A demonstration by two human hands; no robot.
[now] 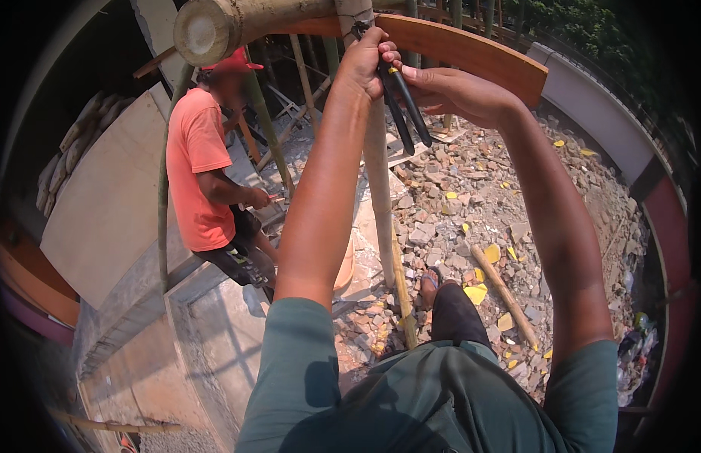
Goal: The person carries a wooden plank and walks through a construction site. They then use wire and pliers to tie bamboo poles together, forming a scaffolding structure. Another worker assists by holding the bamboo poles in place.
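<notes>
Gripping pliers (412, 109) in curled left fingers (389, 53), with half-open, seemingly empty right fingers (427, 78); apparently midway through fastening raised bamboo post (378, 181).

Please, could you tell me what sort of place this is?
Probably an outdoor building site: an upright bamboo pole, a long wooden plank and broken rubble over the ground suggest it.

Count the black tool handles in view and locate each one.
2: the left handle hangs from the left hand; the right handle slants beside it, nearer the right hand. Their upper ends are partly hidden.
</notes>
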